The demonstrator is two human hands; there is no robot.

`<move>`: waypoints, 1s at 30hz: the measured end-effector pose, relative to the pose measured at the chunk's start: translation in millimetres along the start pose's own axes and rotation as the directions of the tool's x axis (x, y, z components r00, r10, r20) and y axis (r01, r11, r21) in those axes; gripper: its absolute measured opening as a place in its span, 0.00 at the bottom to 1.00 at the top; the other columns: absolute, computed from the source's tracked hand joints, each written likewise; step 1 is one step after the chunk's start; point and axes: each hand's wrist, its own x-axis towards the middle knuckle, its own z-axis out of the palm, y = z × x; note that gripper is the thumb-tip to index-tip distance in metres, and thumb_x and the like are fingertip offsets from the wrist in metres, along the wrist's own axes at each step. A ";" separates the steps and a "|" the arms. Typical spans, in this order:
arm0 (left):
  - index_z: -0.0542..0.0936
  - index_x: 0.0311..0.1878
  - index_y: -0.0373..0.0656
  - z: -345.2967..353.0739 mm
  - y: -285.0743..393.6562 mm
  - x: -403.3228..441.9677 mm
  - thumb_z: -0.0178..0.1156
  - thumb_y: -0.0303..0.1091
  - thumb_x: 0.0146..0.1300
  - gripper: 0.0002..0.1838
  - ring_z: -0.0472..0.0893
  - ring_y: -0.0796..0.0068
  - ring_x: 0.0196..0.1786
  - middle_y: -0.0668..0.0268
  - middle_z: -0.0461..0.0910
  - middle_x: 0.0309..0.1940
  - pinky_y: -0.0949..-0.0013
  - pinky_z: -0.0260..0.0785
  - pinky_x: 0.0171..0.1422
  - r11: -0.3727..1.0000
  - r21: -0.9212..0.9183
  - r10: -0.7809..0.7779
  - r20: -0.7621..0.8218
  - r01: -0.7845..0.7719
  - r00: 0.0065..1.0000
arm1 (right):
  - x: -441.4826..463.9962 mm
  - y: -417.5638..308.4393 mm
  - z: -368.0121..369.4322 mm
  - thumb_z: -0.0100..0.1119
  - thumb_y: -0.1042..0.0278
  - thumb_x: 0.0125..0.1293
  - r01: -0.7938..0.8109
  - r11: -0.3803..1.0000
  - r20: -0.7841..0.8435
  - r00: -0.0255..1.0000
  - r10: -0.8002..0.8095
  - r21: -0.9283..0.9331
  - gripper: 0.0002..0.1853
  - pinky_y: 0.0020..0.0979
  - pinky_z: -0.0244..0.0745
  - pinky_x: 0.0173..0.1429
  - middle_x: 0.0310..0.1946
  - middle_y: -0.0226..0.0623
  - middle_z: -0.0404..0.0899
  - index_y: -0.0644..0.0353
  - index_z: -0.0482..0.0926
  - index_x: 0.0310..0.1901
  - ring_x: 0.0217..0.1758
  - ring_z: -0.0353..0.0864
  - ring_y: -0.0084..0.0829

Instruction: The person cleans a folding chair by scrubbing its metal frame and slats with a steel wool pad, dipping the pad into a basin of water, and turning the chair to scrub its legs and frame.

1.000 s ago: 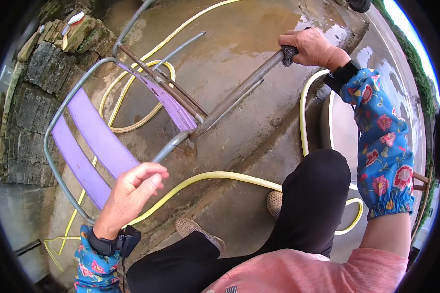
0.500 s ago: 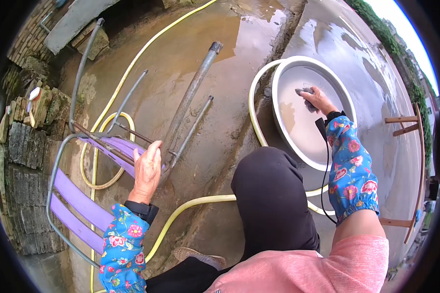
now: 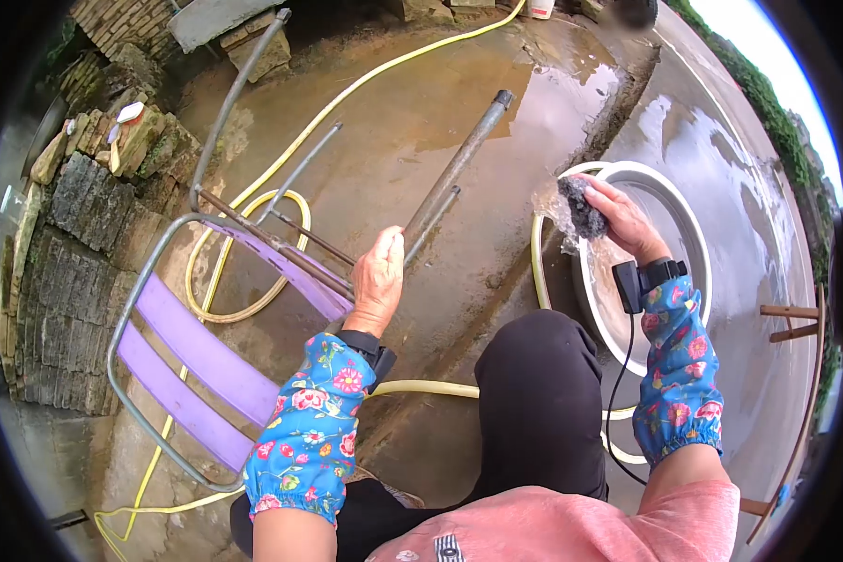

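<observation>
A chair with purple slats point(image 3: 192, 375) and a grey metal tube frame lies tipped over on my left, its legs pointing up and away. My left hand point(image 3: 378, 281) is closed around the frame near the base of a thick metal leg point(image 3: 468, 140). In my right hand point(image 3: 625, 223) is a dark grey steel wool scrubber point(image 3: 585, 208), dripping wet. Water streams off it over the near-left rim of a round white basin point(image 3: 698, 253). Cloudy water shows inside the basin, partly hidden behind my right hand and wrist.
A yellow hose point(image 3: 347, 98) runs across the wet concrete, coils beside the chair and passes by the basin. Stacked stones point(image 3: 80, 272) line the left, with a small brush-like item on top. A wooden frame point(image 3: 791, 323) stands at right. A black cable hangs from my right wrist.
My right hand has lifted the scrubber out of the basin's water and moved it to the rim, water now pouring off. The left hand remains at the chair frame as the view shifts.
</observation>
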 end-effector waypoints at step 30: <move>0.78 0.54 0.36 14.8 -8.8 35.3 0.59 0.35 0.65 0.18 0.81 0.71 0.37 0.54 0.84 0.35 0.67 0.72 0.44 0.947 -0.321 0.051 0.075 -0.025 0.996 | 106.0 -11.7 185.6 0.64 0.69 0.55 0.611 0.254 0.382 0.713 -0.588 -0.750 0.09 0.38 0.77 0.43 0.33 0.41 0.71 0.57 0.79 0.39 0.38 0.78 0.44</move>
